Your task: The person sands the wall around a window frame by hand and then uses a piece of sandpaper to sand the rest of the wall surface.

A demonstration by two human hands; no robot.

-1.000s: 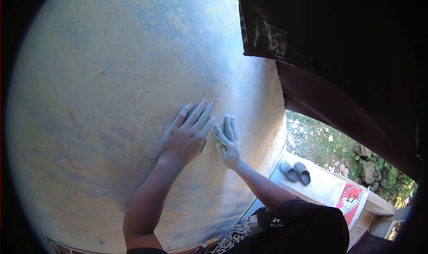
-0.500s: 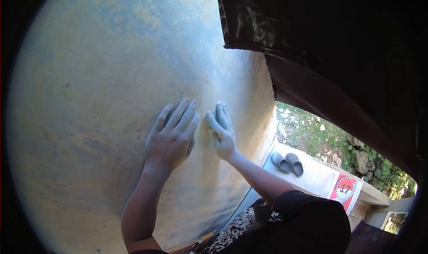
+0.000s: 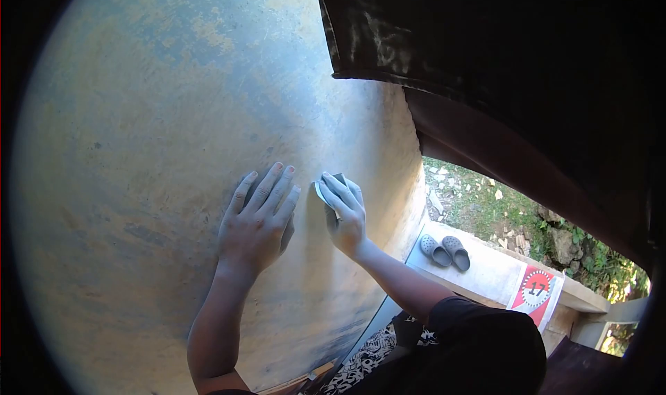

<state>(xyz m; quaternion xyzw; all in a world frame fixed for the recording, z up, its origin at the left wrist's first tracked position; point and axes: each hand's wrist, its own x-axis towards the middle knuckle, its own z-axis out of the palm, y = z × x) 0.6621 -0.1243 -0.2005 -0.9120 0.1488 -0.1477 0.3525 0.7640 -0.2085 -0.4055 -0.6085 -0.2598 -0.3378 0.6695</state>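
A worn, patchy wall (image 3: pixel 152 152) of pale blue and yellowish tones fills most of the view. My left hand (image 3: pixel 255 221) lies against it with fingers stretched out, holding nothing. Just to the right, my right hand (image 3: pixel 348 218) is closed on a small folded piece of sandpaper (image 3: pixel 320 192) and presses it to the wall. One pale edge and a darker corner of the sandpaper stick out around the fingers; the rest is hidden. Whitish dust coats the fingers of both hands.
A dark sheet (image 3: pixel 485 55) hangs across the upper right. Grey clogs (image 3: pixel 446 253) stand on a pale ledge (image 3: pixel 479 256) at the right, near a red and white sign (image 3: pixel 536 289) marked 17. Beyond lie grass (image 3: pixel 479 204) and stones (image 3: pixel 565 248).
My right hand has moved slightly down the wall and turned, so the sandpaper's edge shows now. My left hand stays flat, shifted a little left and down in view.
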